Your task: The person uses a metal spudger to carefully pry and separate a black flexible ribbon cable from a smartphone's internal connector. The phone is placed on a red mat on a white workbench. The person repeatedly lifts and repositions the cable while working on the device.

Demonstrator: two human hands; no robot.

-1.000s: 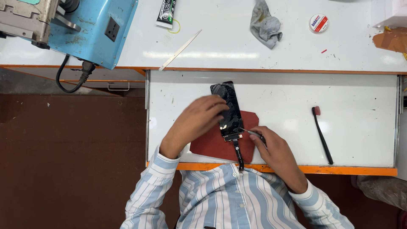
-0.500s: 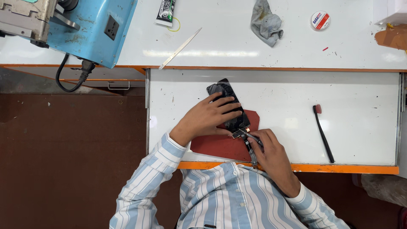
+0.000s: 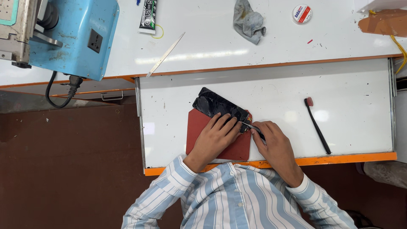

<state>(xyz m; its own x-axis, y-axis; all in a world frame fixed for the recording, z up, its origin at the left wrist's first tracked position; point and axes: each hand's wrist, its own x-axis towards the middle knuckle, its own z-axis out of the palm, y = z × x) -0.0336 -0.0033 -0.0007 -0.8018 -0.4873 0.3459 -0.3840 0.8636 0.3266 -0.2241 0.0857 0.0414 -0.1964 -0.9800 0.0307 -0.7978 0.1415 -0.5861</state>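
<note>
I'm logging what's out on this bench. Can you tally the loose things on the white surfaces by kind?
Phones, black: 1
Red mats: 1
Brushes: 1
Metal hand tools: 2
Glue tubes: 1
Grey rags: 1
Tape rolls: 1
Total: 8

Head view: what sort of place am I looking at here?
Probably a phone-repair bench. The left hand steadies a dark phone on a red mat, the right hand works thin tweezers at its edge, and a brush lies nearby.
</note>
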